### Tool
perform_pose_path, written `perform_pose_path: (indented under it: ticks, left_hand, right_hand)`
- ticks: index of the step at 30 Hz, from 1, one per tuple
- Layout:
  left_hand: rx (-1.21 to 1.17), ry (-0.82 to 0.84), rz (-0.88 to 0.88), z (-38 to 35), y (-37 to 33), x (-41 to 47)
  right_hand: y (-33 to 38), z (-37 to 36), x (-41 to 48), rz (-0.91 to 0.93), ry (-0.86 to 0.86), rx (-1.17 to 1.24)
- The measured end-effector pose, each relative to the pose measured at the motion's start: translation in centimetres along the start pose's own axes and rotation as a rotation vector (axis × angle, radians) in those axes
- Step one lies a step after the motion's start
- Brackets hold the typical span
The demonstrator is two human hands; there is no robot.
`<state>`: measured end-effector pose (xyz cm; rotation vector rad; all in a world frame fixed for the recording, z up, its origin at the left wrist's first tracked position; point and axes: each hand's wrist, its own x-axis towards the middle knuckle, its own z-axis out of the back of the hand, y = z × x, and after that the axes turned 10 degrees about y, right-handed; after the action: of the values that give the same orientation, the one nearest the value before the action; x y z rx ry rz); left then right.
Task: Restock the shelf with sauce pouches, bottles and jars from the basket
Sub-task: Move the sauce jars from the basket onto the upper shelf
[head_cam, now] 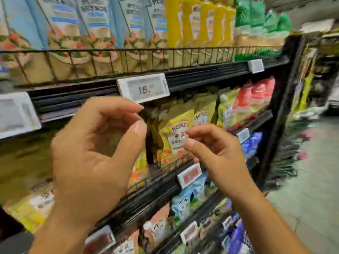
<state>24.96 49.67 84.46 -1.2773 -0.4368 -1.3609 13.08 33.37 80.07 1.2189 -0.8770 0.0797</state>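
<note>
Holds up the left hand (88,153) closest to the camera, fingers curved into a loose C, thumb and forefinger apart, nothing between them. Sets the right hand (214,153) just beyond and to the right, thumb and forefinger tips drawn narrow together in front of the label of a yellow Heinz pouch (178,132); cannot tell whether pinching the pouch or only poised before it. Finds that pouch upright at the front of the middle shelf (157,187), behind a low wire rail (165,167), more yellow pouches packed behind it and a dark gap just to its left. Shows a red price tag (189,173) clipped to the shelf edge under the right hand, with blue Heinz pouches (185,200) on the level below. Carries a white price tag (144,88) reading "15." above the left fingertips. Farther up, lines pale blue pouches (95,24) beside yellow squeeze bottles (192,21); farther right, red pouches (256,92), blurred.
</note>
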Motion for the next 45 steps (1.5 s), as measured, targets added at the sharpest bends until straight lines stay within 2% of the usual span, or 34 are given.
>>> perform_pose_path:
  ticks: [5, 15, 19, 24, 30, 37, 45]
  left_hand:
    - [-0.237, 0.149, 0.128, -9.5, 0.6, 0.8]
    - [-0.573, 0.47, 0.486, -30.7, 2.6, -1.6]
    - [-0.662, 0.597, 0.567, -38.2, 2.2, -3.7]
    - [-0.713, 0.769, 0.66, -45.2, 1.8, -6.0]
    - [-0.749, 0.897, 0.759, -51.7, 3.4, -8.6]
    - [-0.743, 1.074, 0.971, -59.3, 7.5, -11.9]
    - [-0.669, 1.18, 1.206, -68.1, 14.1, -14.7]
  right_hand:
    - [-2.7, 7.3, -2.5, -0.102, -0.109, -0.045]
    - [-7.7, 21.7, -10.8, -0.338, -0.373, -0.088]
    - [-9.0, 25.9, -14.6, -0.416, -0.494, -0.093]
    - [-10.6, 30.1, -19.3, -0.553, -0.611, -0.132]
    - [-13.0, 33.5, -23.1, -0.699, -0.785, -0.126]
    - [-18.2, 37.2, -26.0, -0.883, -0.862, -0.179]
    - [-27.0, 42.4, -28.1, -1.115, -0.927, -0.134]
